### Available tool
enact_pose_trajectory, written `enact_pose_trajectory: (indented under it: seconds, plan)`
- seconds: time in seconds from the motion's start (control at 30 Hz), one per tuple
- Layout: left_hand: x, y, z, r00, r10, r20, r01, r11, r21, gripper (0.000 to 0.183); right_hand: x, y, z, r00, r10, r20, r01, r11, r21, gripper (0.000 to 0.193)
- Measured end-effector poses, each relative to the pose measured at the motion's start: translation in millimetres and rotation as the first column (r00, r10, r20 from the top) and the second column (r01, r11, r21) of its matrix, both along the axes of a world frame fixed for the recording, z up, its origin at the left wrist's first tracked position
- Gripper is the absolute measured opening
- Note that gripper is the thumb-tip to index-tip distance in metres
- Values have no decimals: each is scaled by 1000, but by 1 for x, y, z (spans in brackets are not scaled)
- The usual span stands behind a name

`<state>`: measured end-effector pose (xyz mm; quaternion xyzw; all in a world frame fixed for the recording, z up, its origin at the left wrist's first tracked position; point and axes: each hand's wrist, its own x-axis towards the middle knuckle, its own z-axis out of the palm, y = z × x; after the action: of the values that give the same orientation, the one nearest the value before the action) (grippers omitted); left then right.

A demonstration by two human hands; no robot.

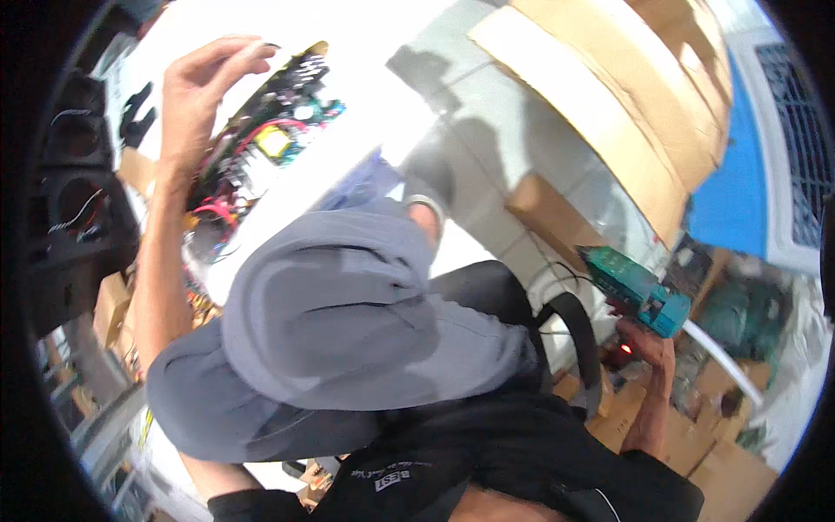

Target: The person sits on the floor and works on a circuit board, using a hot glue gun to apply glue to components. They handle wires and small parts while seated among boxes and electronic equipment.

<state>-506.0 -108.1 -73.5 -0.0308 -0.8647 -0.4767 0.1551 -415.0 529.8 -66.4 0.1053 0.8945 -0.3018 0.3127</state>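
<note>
At the upper left, my left hand is raised beside a long circuit board. Its fingers are bent together, with a small dark tip showing at their ends; I cannot make out what it is. The board carries a yellow transformer, pink-red wires and many small parts, and lies tilted on a white surface. On the right, low beside my body, my right hand is closed around the grip of a teal power tool. A small red light glows by that hand.
Large cardboard stands at the upper right, near a blue panel with a grille. A cardboard piece lies on the tiled floor. Black speaker-like units line the left. A black strap and cables run near the tool.
</note>
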Motion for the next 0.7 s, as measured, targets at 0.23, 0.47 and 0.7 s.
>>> enact_pose_trajectory:
  seconds: [0.23, 0.47, 0.7]
  plan:
    - [12, -11, -5, 998, 69, 8, -69, 997, -44, 25, -28, -67, 33, 960, -25, -278, -70, 942, -328, 47]
    - [8, -20, -21, 1000, 15, -24, -13, 997, 76, 15, -44, -84, 13, 943, -223, -248, 1, 746, -666, 25]
    - [7, -23, -24, 999, 16, -27, -14, 997, 77, 14, -45, -106, 22, 971, -160, -180, -33, 650, -759, 40]
